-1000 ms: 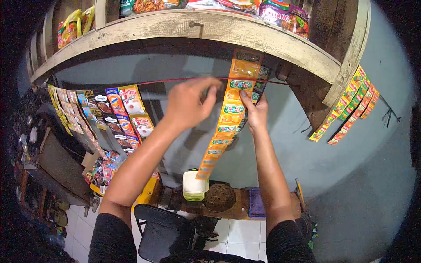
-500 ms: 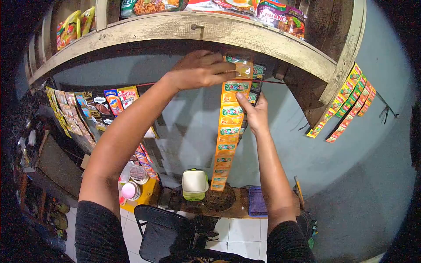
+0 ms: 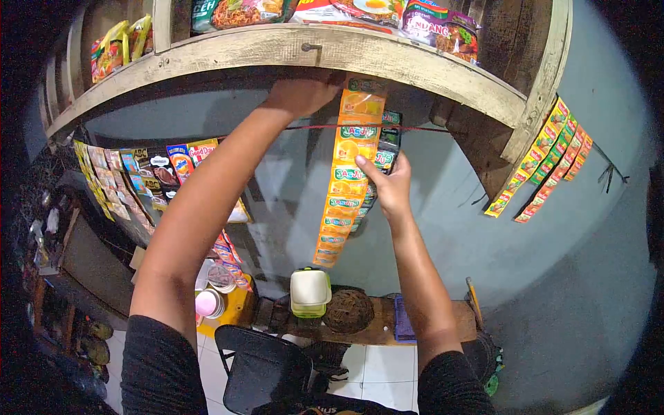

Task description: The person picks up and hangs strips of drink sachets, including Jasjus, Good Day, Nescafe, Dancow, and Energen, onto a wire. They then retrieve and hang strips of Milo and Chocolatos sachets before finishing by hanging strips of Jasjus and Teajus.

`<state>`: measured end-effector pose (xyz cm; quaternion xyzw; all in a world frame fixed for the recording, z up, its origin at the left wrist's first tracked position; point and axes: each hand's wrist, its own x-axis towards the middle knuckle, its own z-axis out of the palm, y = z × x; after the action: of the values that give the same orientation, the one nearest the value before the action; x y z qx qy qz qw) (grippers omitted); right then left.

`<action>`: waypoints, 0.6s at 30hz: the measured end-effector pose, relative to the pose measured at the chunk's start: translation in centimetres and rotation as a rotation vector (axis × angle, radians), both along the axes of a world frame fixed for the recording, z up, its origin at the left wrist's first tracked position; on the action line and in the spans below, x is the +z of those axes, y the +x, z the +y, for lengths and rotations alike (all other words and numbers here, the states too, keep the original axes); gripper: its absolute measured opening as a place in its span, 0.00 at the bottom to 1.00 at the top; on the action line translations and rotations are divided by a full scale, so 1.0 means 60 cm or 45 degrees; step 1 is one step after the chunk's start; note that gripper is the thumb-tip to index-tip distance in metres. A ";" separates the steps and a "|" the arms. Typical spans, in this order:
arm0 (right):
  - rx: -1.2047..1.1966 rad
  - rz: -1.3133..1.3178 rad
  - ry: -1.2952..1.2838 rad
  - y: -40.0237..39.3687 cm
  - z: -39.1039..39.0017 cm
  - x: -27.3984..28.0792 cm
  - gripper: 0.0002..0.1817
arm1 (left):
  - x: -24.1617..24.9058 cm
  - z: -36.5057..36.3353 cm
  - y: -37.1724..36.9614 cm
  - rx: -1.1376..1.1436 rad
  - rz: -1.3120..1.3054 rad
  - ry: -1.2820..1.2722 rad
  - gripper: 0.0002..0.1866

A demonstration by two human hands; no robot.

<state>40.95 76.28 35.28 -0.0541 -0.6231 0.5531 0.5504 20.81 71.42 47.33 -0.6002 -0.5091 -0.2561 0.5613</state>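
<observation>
From where I stand, the orange Jasjus sachet strip [image 3: 348, 150] hangs long and loose below the front edge of the wooden shelf [image 3: 415, 63], its lower end above the pale-lidded green container [image 3: 310, 288]. The person's right hand [image 3: 391, 188] is clamped on it below the top, thumb pressed on the printed front and the other fingers behind. A darker sachet strip [image 3: 390, 131] hangs just behind, partly covered. The left hand [image 3: 311, 95] is raised beside the strip's top, up under the shelf edge; its fingers are out of my sight, so I can't tell whether they're apart or together. A red cord [image 3: 425, 128] runs across at the strip's upper part. Over to the left hang more rows of sachets, among them a Good Day packet [image 3: 202, 151]; to the right hang red, yellow and green sachet strips [image 3: 543, 160]. Noodle packets [image 3: 443, 31] sit up on the shelf. Down below, the green container stands on the wooden counter [image 3: 377, 333] beside a round brown object [image 3: 348, 310], with a black chair [image 3: 266, 370] in front.
</observation>
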 end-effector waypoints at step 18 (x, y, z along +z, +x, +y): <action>-0.052 0.035 -0.057 0.026 0.006 0.015 0.21 | -0.001 0.003 -0.012 -0.111 0.028 -0.129 0.21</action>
<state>42.49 76.64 36.20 -0.0716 -0.6019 0.5561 0.5686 20.12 71.58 47.29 -0.6523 -0.4886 -0.2477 0.5238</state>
